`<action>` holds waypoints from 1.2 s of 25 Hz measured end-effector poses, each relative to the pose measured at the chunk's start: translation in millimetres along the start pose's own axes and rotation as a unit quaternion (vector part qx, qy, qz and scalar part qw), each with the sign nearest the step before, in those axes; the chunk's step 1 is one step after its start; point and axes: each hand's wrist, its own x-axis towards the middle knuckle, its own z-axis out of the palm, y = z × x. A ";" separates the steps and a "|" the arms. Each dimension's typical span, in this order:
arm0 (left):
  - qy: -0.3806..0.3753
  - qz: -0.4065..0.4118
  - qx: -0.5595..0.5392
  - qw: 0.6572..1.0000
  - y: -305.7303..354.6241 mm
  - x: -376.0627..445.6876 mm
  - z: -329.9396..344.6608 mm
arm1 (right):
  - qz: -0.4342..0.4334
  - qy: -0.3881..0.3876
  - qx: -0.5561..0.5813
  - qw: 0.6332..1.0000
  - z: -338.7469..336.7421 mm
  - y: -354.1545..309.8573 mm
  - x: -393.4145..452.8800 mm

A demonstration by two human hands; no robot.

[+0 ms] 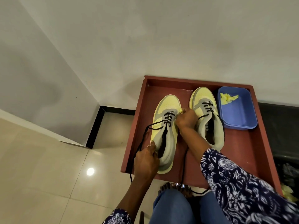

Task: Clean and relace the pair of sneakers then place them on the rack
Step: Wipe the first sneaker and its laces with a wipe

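Observation:
Two yellow and grey sneakers with black laces stand side by side on a reddish-brown wooden rack top. My left hand grips the heel collar of the left sneaker. My right hand pinches a small yellow cloth against that sneaker's inner side near the eyelets. The right sneaker stands untouched beside it. The left sneaker's black lace trails loose over the rack's left edge toward the floor.
A blue plastic tub holding a crumpled yellow cloth sits at the rack's back right corner. A white wall stands behind, tiled floor to the left. My bare foot and jeans are below the rack's front edge.

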 end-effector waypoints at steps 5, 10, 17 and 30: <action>0.001 0.003 -0.008 1.000 -2.3 1.3 0.4 | -0.046 -0.004 -0.039 0.998 -2.9 -15.3 24.0; -0.002 0.011 -0.003 1.000 -4.7 1.8 1.8 | -0.130 -0.017 -0.098 0.987 0.3 -29.9 47.7; 0.008 0.004 -0.002 1.000 -4.5 0.7 0.9 | -0.306 -0.062 -0.250 0.917 9.7 -39.2 56.0; 0.024 -0.038 -0.029 0.999 -1.3 -0.5 4.1 | -0.500 -0.252 -0.285 0.778 -0.6 -34.7 42.8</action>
